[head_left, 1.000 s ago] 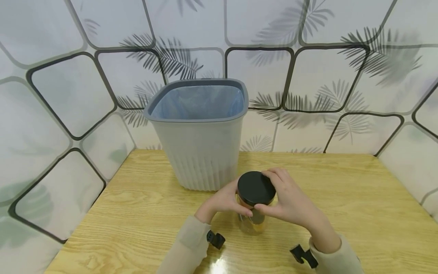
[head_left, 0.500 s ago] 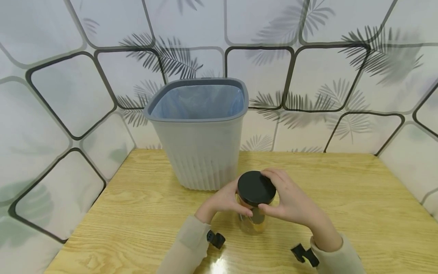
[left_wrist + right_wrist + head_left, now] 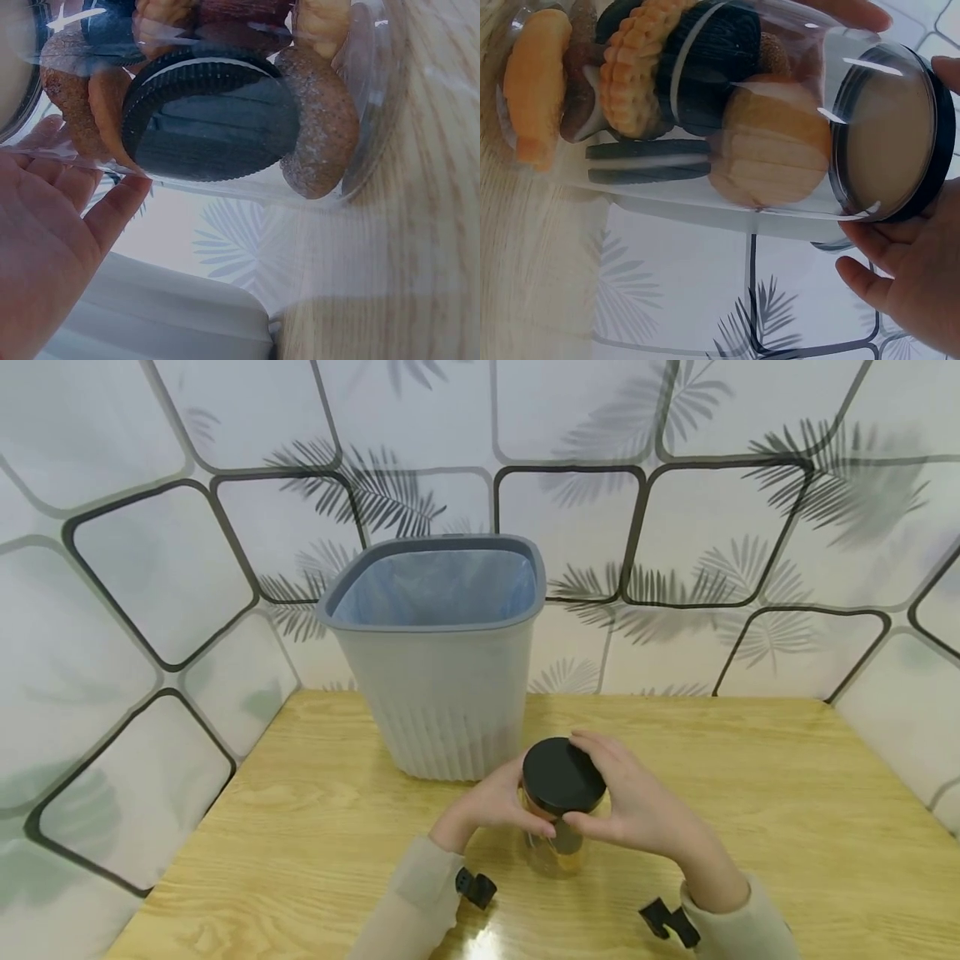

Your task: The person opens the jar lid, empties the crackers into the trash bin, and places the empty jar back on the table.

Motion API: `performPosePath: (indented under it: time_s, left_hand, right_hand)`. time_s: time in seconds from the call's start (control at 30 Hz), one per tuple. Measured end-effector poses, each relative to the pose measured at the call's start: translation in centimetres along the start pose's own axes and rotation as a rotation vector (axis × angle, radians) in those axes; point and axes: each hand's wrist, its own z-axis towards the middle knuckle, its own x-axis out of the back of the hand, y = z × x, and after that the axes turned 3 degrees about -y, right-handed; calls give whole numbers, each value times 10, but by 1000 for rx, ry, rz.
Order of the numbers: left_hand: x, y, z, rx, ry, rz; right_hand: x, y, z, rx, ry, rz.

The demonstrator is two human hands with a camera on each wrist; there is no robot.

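Note:
A clear jar (image 3: pixel 553 860) with a black lid (image 3: pixel 564 775) stands upright on the table, near the middle of the head view. Round the upper part of its body, my left hand (image 3: pixel 498 802) grips it with the thumb in front. My right hand (image 3: pixel 641 802) holds the lid's rim between thumb and fingers. Both wrist views show cookies through the clear wall, among them a dark sandwich cookie (image 3: pixel 214 116) with white filling and a ridged golden cookie (image 3: pixel 641 67). In the right wrist view the lid sits over the jar's mouth.
Just behind the jar, to the left, stands a pale bin (image 3: pixel 442 693) with a grey rim and a bluish liner (image 3: pixel 438 585). The wooden table (image 3: pixel 765 793) ends at patterned walls (image 3: pixel 690 543) at the back and sides. A black mount (image 3: pixel 476 887) sits at each wrist.
My right fingertips have slid a little leftward along the lid's far edge, while the thumb has shifted slightly right in front. The left hand and the jar hold their place.

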Motion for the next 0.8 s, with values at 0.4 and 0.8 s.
performPosePath:
  time_s: [0.4, 0.8]
  left_hand:
    - [-2, -2, 0, 10, 7, -9]
    - [-1, 0, -1, 17, 6, -11]
  right_hand:
    - [-6, -4, 0, -49, 105, -140]
    - [-10, -4, 3, -35, 157, -153]
